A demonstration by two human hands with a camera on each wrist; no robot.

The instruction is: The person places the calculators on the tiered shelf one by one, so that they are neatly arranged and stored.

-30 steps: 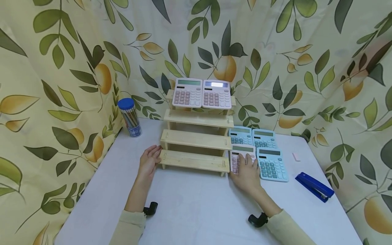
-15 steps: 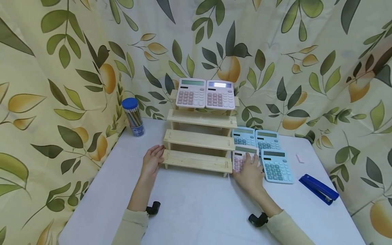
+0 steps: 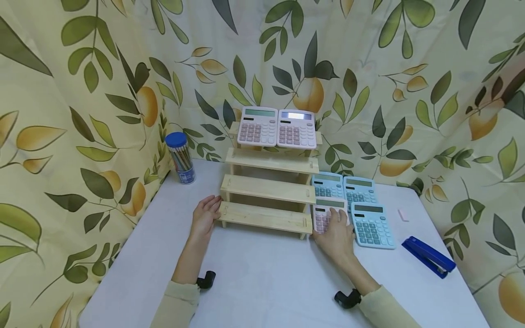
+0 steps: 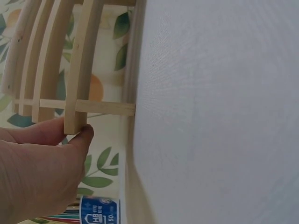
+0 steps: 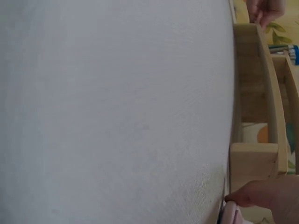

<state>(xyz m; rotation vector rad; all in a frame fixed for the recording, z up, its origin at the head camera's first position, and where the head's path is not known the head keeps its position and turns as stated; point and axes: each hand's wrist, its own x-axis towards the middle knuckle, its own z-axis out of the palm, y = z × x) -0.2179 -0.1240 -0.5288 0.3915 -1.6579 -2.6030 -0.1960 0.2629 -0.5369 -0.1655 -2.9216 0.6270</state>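
A pale wooden four-tier rack [image 3: 266,216] stands mid-table. My left hand [image 3: 203,216] pinches the left end of its lowest board between thumb and finger, as the left wrist view shows on the board end [image 4: 77,102]. Just right of the rack lies a pink calculator [image 3: 321,218], gripped across its width by my right hand [image 3: 337,239], which covers its lower right part. In the right wrist view the thumb lies at the edge of this pink calculator [image 5: 230,213]. Beside it sits a blue calculator [image 3: 373,226], with two more blue calculators [image 3: 326,184] behind.
Two pink calculators [image 3: 257,127] lean side by side on the top tier. A blue-lidded tub of pencils [image 3: 180,158] stands at the back left. Toward the right edge lie a blue stapler [image 3: 428,256] and a small pink block [image 3: 404,215]. A patterned curtain [image 3: 262,54] surrounds the table.
The head view has shifted slightly. The nearest blue calculator has slid a little to the right, away from the rack. My left hand keeps its hold on the board end.
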